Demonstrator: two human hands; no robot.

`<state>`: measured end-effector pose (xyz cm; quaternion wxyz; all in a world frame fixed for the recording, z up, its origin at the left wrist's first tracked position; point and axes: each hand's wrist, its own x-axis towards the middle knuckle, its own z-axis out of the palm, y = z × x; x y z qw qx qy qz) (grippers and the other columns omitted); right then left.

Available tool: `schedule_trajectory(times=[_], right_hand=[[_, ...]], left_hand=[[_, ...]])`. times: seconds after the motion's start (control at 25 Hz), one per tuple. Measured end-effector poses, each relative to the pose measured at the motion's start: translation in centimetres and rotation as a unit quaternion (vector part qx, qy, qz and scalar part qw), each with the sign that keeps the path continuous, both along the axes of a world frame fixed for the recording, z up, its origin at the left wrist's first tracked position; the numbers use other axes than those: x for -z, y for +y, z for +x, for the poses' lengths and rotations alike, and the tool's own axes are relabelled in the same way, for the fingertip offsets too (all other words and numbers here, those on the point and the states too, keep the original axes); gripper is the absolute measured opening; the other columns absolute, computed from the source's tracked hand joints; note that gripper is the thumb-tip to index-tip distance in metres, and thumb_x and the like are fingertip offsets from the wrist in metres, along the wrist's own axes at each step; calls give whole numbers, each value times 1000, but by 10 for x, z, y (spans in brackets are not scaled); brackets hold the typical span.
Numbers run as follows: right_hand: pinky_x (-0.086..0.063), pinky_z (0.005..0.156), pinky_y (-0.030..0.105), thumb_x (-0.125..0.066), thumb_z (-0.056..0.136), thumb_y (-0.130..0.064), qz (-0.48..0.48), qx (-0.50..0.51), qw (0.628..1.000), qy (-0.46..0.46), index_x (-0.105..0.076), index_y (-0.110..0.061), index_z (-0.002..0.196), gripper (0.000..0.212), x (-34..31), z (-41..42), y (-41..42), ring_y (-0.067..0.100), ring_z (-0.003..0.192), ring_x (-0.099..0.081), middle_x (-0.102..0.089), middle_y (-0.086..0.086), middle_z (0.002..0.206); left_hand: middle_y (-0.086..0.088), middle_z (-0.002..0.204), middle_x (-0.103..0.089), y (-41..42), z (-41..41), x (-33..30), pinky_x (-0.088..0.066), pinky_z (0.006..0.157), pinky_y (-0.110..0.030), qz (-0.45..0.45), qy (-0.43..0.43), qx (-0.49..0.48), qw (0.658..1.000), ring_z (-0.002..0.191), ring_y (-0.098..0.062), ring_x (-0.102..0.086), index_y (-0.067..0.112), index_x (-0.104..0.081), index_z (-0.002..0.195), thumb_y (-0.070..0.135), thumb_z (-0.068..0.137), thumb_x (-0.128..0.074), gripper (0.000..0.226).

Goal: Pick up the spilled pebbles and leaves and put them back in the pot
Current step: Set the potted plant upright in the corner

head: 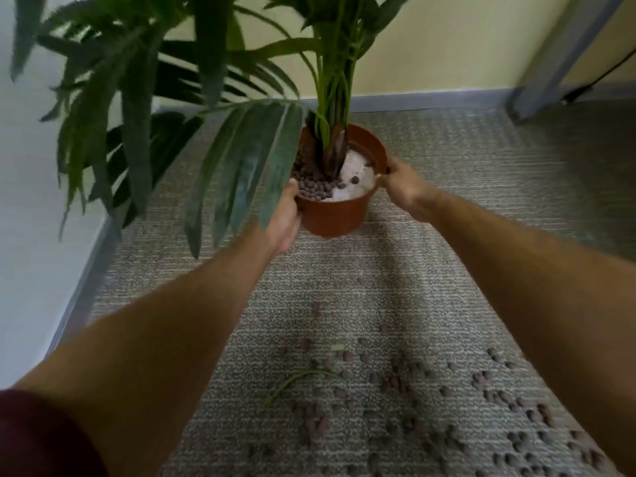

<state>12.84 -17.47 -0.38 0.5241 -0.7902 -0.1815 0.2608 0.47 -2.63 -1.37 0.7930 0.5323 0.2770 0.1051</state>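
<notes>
A brown plastic pot (332,216) with a tall green palm plant (330,80) stands upright on the grey carpet. Inside it are brown pebbles on the left side and bare white filling on the right. My left hand (285,220) grips the pot's left rim, thumb over the edge. My right hand (401,187) grips the right rim. Many brown pebbles (395,383) lie scattered on the carpet in front of me, closer than the pot. A thin green leaf (297,378) lies among them at the left, and a small pale leaf scrap (337,347) lies a little beyond it.
A white wall (31,201) with a grey skirting runs along the left. A yellow wall (447,46) closes the back. A grey post (557,60) and a black cable (592,82) are at the back right. Long fronds (241,166) hang over my left wrist.
</notes>
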Motion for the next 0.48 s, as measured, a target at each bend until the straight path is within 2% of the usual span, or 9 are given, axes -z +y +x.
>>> schedule_trajectory(times=[0.08, 0.12, 0.2, 0.24, 0.32, 0.4, 0.48], right_hand=[[-50, 67, 12, -47, 89, 4, 14, 11, 1000, 14, -45, -18, 138, 54, 6, 1, 2, 0, 93, -60, -63, 1, 122], [-48, 66, 13, -46, 91, 0, 25, 27, 999, 19, -44, -22, 139, 53, 10, -1, 3, -3, 92, -60, -63, -2, 122], [-49, 76, 19, -44, 96, -8, 59, 63, 996, 25, -37, -27, 143, 52, 19, -6, 6, 3, 103, -58, -58, -5, 128], [-49, 79, 19, -44, 97, -12, 70, 67, 995, 21, -32, -28, 145, 52, 24, -9, 7, 6, 108, -55, -54, -7, 132], [-45, 78, 13, -41, 100, -20, 73, 60, 996, 8, -24, -30, 148, 53, 27, -12, 8, 6, 112, -50, -49, -8, 135], [-42, 88, 18, -39, 101, -26, 74, 55, 996, 12, -19, -31, 149, 52, 29, -12, 9, 8, 117, -45, -45, -4, 142], [-37, 98, 26, -38, 101, -29, 56, 51, 997, 6, -17, -29, 149, 53, 27, -12, 7, 10, 121, -41, -43, -1, 145]], left_hand=[[-9, 146, -39, 0, -1, -2, -34, 111, -42, 2, -6, 11, 1000, 136, -28, -37, 26, -35, 137, 22, 105, -19, 36], [-13, 150, -35, 2, -1, -3, -32, 113, -44, 0, -13, 24, 1000, 137, -28, -36, 29, -33, 135, 22, 105, -18, 34], [-15, 151, -33, 12, 4, -6, -31, 113, -45, -1, -25, 43, 999, 138, -29, -35, 33, -34, 130, 20, 105, -16, 33], [-14, 150, -36, 19, 8, -7, -34, 111, -44, -14, -27, 36, 999, 137, -28, -37, 31, -34, 135, 18, 105, -17, 36], [-11, 147, -42, 32, 19, -4, -42, 104, -41, -34, -21, 22, 999, 132, -26, -44, 30, -30, 143, 15, 105, -19, 42], [-7, 146, -43, 38, 24, 0, -45, 102, -40, -13, -3, 31, 999, 130, -23, -45, 34, -27, 144, 16, 105, -20, 44], [-4, 150, -38, 38, 24, 4, -37, 109, -42, 41, 17, 43, 998, 135, -22, -39, 37, -23, 146, 20, 105, -19, 45]])
